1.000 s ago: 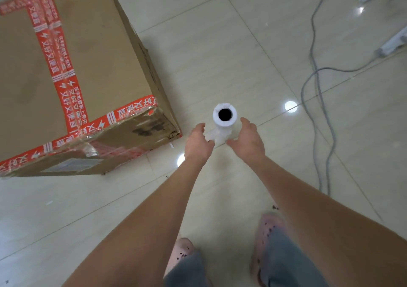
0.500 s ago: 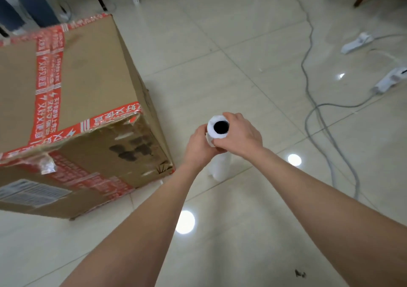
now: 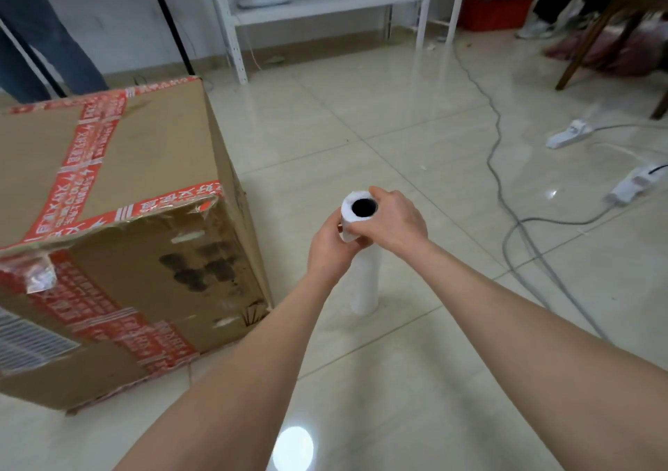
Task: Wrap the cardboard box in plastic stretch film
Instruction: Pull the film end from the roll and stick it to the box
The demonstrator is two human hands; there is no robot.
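So a second ago both hands were spread open on either side of the stretch film roll, just reaching in. Now they've got it. The right hand curls over the top end from the right, fingers round the rim next to the dark core hole. The left hand grips just under it from the left. Both are closed on the upper part of the roll.

The roll is upright, bottom end down at the tiled floor. I honestly can't tell if it's already lifted or still resting there. The view has also tipped up a lot: the feet are gone and now the far wall, a white shelf unit and grey cables show.

The cardboard box, with its red tape, sits on the floor just left of the roll, near but not touching. I see no film pulled across it yet, just a crinkly shiny scrap at its near left corner that could be tape.

My read: the pickup is done or nearly so, and the wrapping itself hasn't started. Next up is probably finding the loose end of the film and sticking it to a box face. That part can be fiddly, since the film clings to itself.
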